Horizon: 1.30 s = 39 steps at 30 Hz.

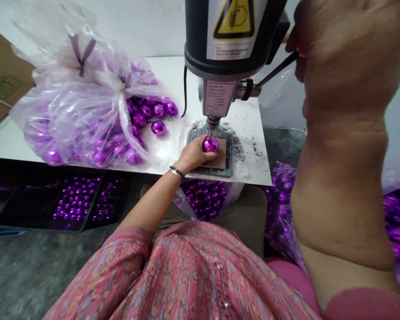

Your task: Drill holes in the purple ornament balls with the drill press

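Note:
Pinched in my left hand is a shiny purple faceted ball, kept over a brown square board on the drill press's grey base. Right above the ball stands the bit of the drill press; whether its tip touches the ball I cannot tell. My right hand, large and close to the camera, has its fingers wrapped round the black feed lever on the press's right side. The lever's end is hidden in the fingers.
A clear plastic bag spills purple balls onto the white table at left. Dark shavings lie around the base. More balls fill a bag below the table edge, a black crate and bags at right.

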Each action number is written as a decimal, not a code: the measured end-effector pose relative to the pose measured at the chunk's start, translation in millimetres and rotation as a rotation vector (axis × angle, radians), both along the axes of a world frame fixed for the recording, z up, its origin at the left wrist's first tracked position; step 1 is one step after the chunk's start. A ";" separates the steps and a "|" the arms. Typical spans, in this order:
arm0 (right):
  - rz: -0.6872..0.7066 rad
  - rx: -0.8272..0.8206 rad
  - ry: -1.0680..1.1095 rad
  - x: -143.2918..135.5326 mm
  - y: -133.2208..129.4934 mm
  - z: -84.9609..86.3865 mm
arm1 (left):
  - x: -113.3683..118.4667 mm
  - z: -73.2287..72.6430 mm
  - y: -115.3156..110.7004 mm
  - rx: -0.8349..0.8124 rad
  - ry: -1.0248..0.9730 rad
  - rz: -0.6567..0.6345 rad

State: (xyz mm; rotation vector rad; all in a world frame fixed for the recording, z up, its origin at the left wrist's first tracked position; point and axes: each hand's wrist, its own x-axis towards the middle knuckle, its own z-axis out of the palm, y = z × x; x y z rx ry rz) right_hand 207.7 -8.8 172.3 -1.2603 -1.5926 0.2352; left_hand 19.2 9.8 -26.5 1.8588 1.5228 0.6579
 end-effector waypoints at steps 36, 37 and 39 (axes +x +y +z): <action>0.006 0.437 -0.173 11.6 -25.2 -97.6 | 4.7 -4.3 -3.3 0.106 0.100 0.021; 0.006 0.438 -0.175 11.4 -25.5 -98.1 | 4.7 -4.2 -3.4 0.105 0.097 0.024; 0.005 0.442 -0.177 11.3 -25.8 -99.0 | 4.7 -4.1 -3.6 0.105 0.093 0.030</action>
